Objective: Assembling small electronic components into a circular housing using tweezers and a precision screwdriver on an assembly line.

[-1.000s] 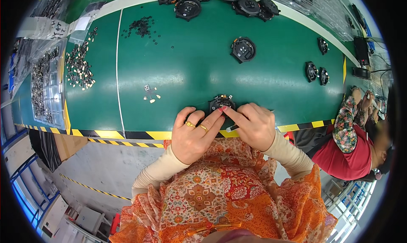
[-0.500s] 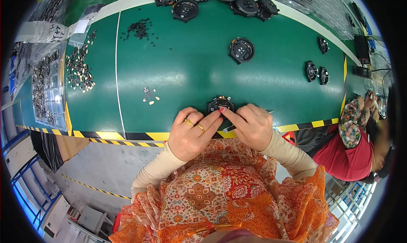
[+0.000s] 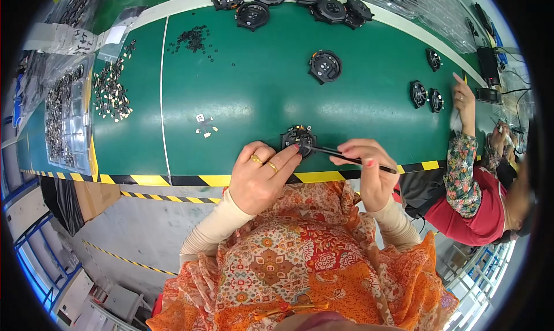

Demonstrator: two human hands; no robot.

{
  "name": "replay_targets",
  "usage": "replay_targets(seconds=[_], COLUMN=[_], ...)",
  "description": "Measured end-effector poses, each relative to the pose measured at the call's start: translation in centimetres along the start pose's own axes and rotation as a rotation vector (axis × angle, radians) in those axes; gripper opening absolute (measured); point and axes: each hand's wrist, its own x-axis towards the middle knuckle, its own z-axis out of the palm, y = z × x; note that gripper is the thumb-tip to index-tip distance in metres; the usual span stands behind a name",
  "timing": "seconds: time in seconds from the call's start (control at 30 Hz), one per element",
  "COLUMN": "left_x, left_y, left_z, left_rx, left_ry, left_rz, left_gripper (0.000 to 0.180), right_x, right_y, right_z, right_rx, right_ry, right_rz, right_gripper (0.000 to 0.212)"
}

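The round black part [image 3: 299,139] lies on the green bench [image 3: 248,94], close to its near edge with the yellow-and-black striping. The left hand [image 3: 259,178] steadies it, fingertips touching the part's near-left rim; the hand is not closed around it. The right hand [image 3: 369,169] is clamped on black tweezers [image 3: 352,156], whose tips reach left onto the top of the part.

Whether anything sits between the tweezer tips is too small to tell. A few small loose pieces [image 3: 205,126] lie left of the part, apart from it.

Judgement: the step is fine placement with the tweezers. To do it well, the left fingers should pin the rim so the part cannot turn, and the tweezers should stay low and steady.

A co-worker's hand [image 3: 464,100] works at the bench's right edge.
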Motion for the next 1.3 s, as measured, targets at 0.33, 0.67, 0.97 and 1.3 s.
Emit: replay_targets(seconds=[0.33,0.67,0.97,1.3], left_x=[-0.5,-0.5,-0.3,-0.9], left_y=[-0.4,-0.1,0.1,-0.3], left_z=[0.2,0.2,0.0,0.1], left_rx=[-0.008,0.026,0.052,0.022], left_ry=[0.014,0.002,-0.029,-0.082], left_rz=[0.026,0.044,0.036,0.053], left_gripper=[0.026,0.029,0.031,0.037], right_x=[-0.9,-0.8,1.3,1.5], right_y=[2.3,2.5,-0.2,1.9], right_z=[1.3,1.1,1.6,2.8], right_rx=[0.324,0.383,-0.670,-0.861], right_ry=[0.191,0.211,-0.121,-0.278], right_rz=[0.245,0.325,-0.337,-0.371], right_gripper=[0.025,0.029,0.046,0.043])
